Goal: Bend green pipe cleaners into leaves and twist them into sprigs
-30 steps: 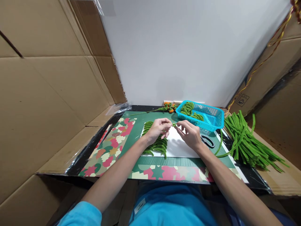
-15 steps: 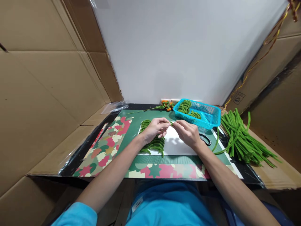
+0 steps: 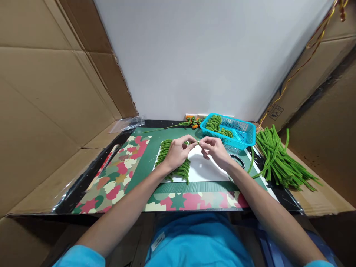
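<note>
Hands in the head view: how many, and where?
2. The left hand is over the curved green pieces, the right hand over the white sheet; both pinch a small green piece between them. No others show.

The white paper (image 3: 207, 171) lies open right of the green strips (image 3: 182, 171) — behind, the blue basket (image 3: 249, 140) blocks the way.

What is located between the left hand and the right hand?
In the head view, a small green piece shows between the left hand and the right hand.
</note>
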### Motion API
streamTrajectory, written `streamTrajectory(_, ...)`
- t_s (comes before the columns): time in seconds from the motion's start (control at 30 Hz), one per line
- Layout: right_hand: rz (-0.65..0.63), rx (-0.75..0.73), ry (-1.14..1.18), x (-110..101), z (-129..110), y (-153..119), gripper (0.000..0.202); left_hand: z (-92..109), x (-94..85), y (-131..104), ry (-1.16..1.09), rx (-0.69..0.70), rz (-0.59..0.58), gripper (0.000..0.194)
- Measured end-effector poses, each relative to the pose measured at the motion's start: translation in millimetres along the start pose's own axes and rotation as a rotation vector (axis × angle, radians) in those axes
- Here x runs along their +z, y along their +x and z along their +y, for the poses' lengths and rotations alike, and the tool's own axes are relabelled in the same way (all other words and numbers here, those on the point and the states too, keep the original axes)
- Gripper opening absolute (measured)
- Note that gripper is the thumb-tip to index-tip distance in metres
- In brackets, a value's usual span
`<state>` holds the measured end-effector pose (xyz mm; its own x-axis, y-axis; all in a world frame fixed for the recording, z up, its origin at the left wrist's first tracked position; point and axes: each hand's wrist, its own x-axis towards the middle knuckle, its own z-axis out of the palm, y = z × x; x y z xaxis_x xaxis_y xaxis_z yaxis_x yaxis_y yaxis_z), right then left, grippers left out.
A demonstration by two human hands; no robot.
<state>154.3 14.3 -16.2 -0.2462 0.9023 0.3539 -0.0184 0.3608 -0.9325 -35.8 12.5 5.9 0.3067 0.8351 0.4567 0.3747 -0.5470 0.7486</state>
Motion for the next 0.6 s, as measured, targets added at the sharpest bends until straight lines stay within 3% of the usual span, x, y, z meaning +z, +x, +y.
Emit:
streamTrajectory(0.1, 0.083, -0.085, -0.074, -3, -1, -4, 0.037, 2, 2.7, 1, -0.138, -0.078, -0.042, 0.033)
streamTrajectory(0.27, 0.176, -0.481, -0.568, -4, 5, -9, 0.027, 2, 11.9, 1, -0.405, -0.202, -0.089, 0.046)
streamTrajectory(0.43, 0.186, -0.576, -0.682, -4, 9, -13, 0.022, 1, 10.1, 1, -0.635, -0.381, -0.141, 0.047)
streamTrajectory(0.6, 0.187, -0.613, -0.737, -6, 8, -14, 0.02, 0, 3.9, 0, -0.641, -0.402, -0.178, 0.047)
